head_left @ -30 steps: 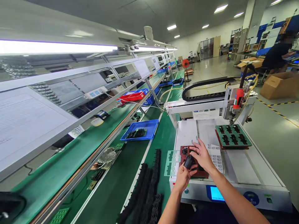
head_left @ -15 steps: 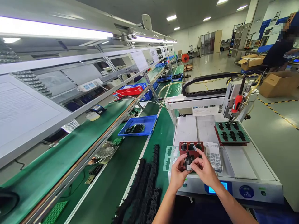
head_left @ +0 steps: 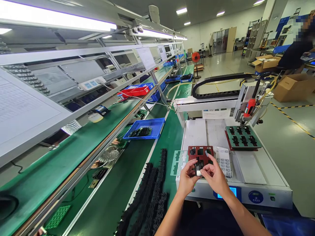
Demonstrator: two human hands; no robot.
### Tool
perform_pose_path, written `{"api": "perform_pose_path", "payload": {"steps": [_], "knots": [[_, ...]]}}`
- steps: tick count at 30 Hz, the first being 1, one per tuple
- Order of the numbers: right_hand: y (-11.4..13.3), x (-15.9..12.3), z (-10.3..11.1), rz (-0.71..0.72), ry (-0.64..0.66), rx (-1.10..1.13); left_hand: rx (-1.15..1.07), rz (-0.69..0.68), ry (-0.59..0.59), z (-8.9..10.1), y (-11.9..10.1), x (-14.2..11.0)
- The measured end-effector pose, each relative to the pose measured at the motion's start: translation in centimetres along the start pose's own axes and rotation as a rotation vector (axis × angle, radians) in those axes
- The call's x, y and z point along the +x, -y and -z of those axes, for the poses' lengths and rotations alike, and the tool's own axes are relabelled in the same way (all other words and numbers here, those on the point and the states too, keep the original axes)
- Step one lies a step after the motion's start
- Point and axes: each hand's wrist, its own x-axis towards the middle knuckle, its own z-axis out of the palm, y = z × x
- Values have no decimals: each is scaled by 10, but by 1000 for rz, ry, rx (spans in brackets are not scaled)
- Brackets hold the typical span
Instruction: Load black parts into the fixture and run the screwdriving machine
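In the head view, I have both hands brought together over the near edge of the machine's white bed [head_left: 197, 131], pinching one black part [head_left: 198, 165] between them. My left hand [head_left: 186, 180] grips its left side with thumb and fingers; my right hand [head_left: 216, 177] has its thumb at a small white label [head_left: 199, 172] at the part's lower end. A small pale piece [head_left: 207, 153] sits by my right index fingertip; I can't make out whether it is stuck there.

The part is held in front of a dark red fixture [head_left: 191, 157], hiding some of it from me. Another black piece fills the fixture's far left pocket. A clear greenish template [head_left: 176, 164] lies just left of the fixture, and a label sheet [head_left: 223, 164] lies to its right, near my right hand.

Farther right on the bed I see a green plate [head_left: 242, 135] carrying six black pieces, with the red screwdriver head [head_left: 250, 106] above its far edge. My right wrist partly covers the lit blue screen [head_left: 235, 191].

To my left, rows of black mouldings [head_left: 150, 186] lie on the green counter [head_left: 169, 131], and beyond them a blue tray [head_left: 157, 126] holds a heap of dark boards [head_left: 141, 131].
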Motion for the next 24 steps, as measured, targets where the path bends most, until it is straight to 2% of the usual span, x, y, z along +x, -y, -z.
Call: {"api": "perform_pose_path", "payload": {"steps": [7, 12, 15, 17, 20, 22, 24], "knots": [[10, -7, -1, 44, -30, -126, 30, -16, 15, -2, -1, -2], [2, -11, 4, 291, -176, -420, -95, 35, 30, -3, -7, -4], [-5, -6, 8, 214, -138, -370, -174, 56, 68, -4, -7, -6], [-9, -1, 3, 134, -39, -315, -101, 11, 31, -3, -2, -6], [-20, 14, -18, 121, 2, -475, 88, -51, -78, 4, 12, -7], [-35, 32, -34, 118, 43, -558, 117, -4, -164, 15, 25, -7], [-56, 57, -47, 121, 72, -489, 72, 92, -277, 32, 37, -7]]}}
